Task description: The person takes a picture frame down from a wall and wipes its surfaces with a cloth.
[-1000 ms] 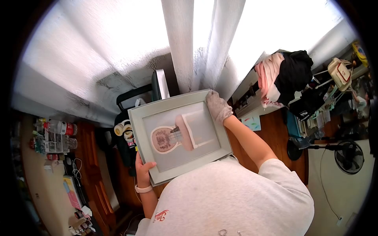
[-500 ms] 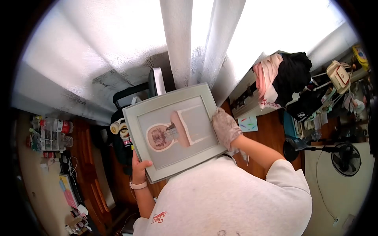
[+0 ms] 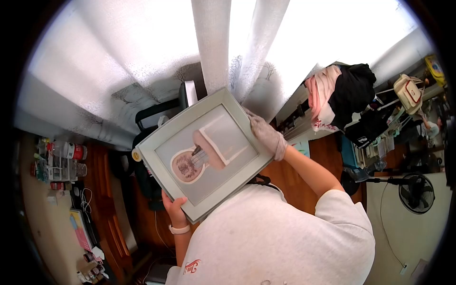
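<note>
A picture frame (image 3: pixel 232 183) with a wide pale grey border is held tilted in front of my chest. Behind its glass is a print with a round medallion and a pinkish rectangular shape. My left hand (image 3: pixel 176 212), wearing a light wristband, grips the lower left corner, its thumb on the front border and its fingers hidden behind. On the right edge lies my right hand (image 3: pixel 267 135), covered by a pale, thin glove or cloth. It is closed around that edge, with part of the fingers hidden.
White curtains (image 3: pixel 211 47) hang ahead. Folded clothes (image 3: pixel 351 95) are piled at the right, with a black fan (image 3: pixel 416 193) below. A black chair (image 3: pixel 156 111) stands behind the frame. Bottles (image 3: pixel 73 152) are at the left, above wooden furniture (image 3: pixel 102 185).
The picture frame has turned anticlockwise and shifted left. My right hand has moved up and left with its edge; my left hand has shifted slightly down and right.
</note>
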Available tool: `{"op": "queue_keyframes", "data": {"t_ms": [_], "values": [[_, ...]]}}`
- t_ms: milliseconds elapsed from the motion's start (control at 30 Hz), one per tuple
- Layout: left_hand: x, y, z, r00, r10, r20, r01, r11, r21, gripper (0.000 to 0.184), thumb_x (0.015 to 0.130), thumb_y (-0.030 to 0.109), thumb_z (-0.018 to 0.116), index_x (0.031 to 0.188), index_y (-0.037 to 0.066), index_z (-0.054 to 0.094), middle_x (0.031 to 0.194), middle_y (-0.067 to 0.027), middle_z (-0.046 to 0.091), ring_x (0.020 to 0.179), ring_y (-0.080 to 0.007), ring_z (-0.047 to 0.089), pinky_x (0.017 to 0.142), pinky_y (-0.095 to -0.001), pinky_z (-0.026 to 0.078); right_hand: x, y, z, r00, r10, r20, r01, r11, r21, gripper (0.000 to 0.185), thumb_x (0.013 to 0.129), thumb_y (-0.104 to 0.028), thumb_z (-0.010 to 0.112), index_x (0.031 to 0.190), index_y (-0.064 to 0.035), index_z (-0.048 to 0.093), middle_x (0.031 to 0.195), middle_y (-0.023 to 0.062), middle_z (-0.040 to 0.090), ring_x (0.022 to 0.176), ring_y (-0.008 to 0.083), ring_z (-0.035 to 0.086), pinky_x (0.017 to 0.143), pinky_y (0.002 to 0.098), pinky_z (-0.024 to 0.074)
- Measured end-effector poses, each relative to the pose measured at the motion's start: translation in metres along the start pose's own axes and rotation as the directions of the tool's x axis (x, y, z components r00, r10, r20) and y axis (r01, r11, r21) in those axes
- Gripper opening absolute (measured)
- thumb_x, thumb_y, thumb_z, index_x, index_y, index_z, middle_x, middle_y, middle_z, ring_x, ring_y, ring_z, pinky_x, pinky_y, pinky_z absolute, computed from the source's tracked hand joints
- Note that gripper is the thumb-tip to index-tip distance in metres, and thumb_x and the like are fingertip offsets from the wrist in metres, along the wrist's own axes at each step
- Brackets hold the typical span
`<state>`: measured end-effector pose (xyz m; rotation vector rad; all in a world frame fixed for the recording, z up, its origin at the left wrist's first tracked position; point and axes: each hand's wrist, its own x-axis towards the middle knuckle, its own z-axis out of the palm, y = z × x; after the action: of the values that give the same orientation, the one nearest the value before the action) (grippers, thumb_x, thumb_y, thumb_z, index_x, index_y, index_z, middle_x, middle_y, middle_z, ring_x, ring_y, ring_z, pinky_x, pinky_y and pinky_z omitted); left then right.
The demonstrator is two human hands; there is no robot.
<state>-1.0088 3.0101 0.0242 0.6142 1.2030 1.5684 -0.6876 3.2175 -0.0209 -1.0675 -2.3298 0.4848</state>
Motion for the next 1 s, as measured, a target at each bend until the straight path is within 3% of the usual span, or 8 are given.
{"op": "queue_keyframes", "data": {"t_ms": [133, 200, 367, 567, 600, 667, 800, 1000], "values": [[-0.008, 0.001, 0.0, 1.0, 0.006, -0.017, -0.006, 1.0, 0.014, 0.066, 0.062, -0.001, 0.055, 0.127, -0.002, 0.04, 0.114, -0.0075, 0.051, 0.102, -0.0196, 0.05, 0.094, -0.0287, 0.036, -0.056, -0.049, -0.031, 0.994, 0.013, 0.11, 0.006, 0.986, -0.165, 0.051, 0.085, -0.002, 0.039, 0.134, 0.0057, 0.026, 0.119, 0.0269, 0.046, 0.116, 0.0365, 0.043, 0.101, 0.0395, 0.035], [-0.007, 0.003, 0.001, 1.0, 0.022, -0.016, -0.022, 0.999, 0.024, 0.066, 0.062, -0.001, 0.055, 0.126, -0.002, 0.04, 0.114, -0.0073, 0.051, 0.102, -0.0195, 0.05, 0.094, -0.0287, 0.036, -0.079, -0.063, -0.042, 0.941, 0.174, 0.29, -0.161, 0.985, -0.068, 0.058, 0.081, -0.004, 0.045, 0.134, 0.0075, 0.024, 0.12, 0.0257, 0.046, 0.115, 0.0391, 0.042, 0.102, 0.0398, 0.0321], [0.003, 0.018, 0.008, 0.992, -0.099, 0.08, 0.103, 0.994, -0.04, 0.069, 0.062, -0.001, 0.056, 0.129, 0.0, 0.037, 0.114, -0.0074, 0.052, 0.102, -0.0192, 0.051, 0.092, -0.0284, 0.039, -0.116, -0.051, -0.036, 0.995, 0.043, 0.088, -0.035, 0.995, -0.093, 0.054, 0.07, -0.013, 0.06, 0.119, 0.005, 0.048, 0.102, 0.0207, 0.057, 0.102, 0.035, 0.052, 0.092, 0.0373, 0.0388], [0.011, 0.018, 0.003, 0.982, -0.104, 0.16, 0.1, 0.995, 0.029, 0.068, 0.062, 0.0, 0.055, 0.128, 0.0, 0.037, 0.112, -0.008, 0.052, 0.1, -0.0192, 0.052, 0.09, -0.0286, 0.041, -0.082, -0.029, -0.069, 0.725, 0.686, 0.06, -0.665, 0.72, -0.199, 0.016, 0.067, -0.014, 0.062, 0.079, -0.0055, 0.057, 0.068, 0.0137, 0.047, 0.072, 0.0323, 0.048, 0.068, 0.0371, 0.0393], [0.011, 0.018, 0.003, 0.981, -0.101, 0.166, 0.098, 0.995, 0.026, 0.068, 0.062, 0.0, 0.055, 0.128, 0.0, 0.037, 0.112, -0.008, 0.052, 0.1, -0.0192, 0.052, 0.09, -0.0286, 0.041, -0.062, -0.05, -0.103, 0.88, 0.461, 0.112, -0.424, 0.87, -0.252, 0.012, 0.065, -0.01, 0.062, 0.074, -0.0046, 0.055, 0.069, 0.0151, 0.049, 0.074, 0.0322, 0.05, 0.068, 0.0383, 0.0408], [0.014, 0.019, 0.0, 0.973, -0.105, 0.204, 0.093, 0.993, 0.069, 0.067, 0.062, 0.001, 0.054, 0.127, 0.0, 0.037, 0.112, -0.0081, 0.052, 0.1, -0.0191, 0.052, 0.09, -0.0284, 0.041, -0.028, -0.058, -0.131, 0.964, 0.202, 0.173, -0.147, 0.946, -0.289, 0.011, 0.063, -0.007, 0.063, 0.068, -0.0037, 0.054, 0.069, 0.0165, 0.05, 0.075, 0.0321, 0.052, 0.069, 0.0395, 0.0424], [0.016, 0.019, -0.002, 0.969, -0.115, 0.219, 0.101, 0.992, 0.077, 0.067, 0.063, 0.001, 0.054, 0.127, 0.0, 0.038, 0.112, -0.0081, 0.052, 0.1, -0.0191, 0.052, 0.09, -0.0283, 0.041, 0.05, -0.062, -0.122, 0.734, 0.543, 0.408, -0.262, 0.781, -0.567, 0.014, 0.063, -0.001, 0.063, 0.077, 0.001, 0.067, 0.089, 0.0242, 0.062, 0.091, 0.032, 0.061, 0.071, 0.0381, 0.0527], [0.012, 0.008, -0.006, 0.977, -0.105, 0.185, 0.101, 0.994, 0.033, 0.067, 0.063, -0.001, 0.053, 0.128, -0.001, 0.036, 0.114, -0.0088, 0.051, 0.101, -0.0198, 0.051, 0.09, -0.0277, 0.04, 0.081, -0.054, -0.041, 0.872, 0.358, 0.334, -0.055, 0.749, -0.661, 0.012, 0.077, -0.007, 0.06, 0.084, -0.0002, 0.067, 0.095, 0.0162, 0.064, 0.092, 0.0267, 0.063, 0.07, 0.0379, 0.0547]]}}
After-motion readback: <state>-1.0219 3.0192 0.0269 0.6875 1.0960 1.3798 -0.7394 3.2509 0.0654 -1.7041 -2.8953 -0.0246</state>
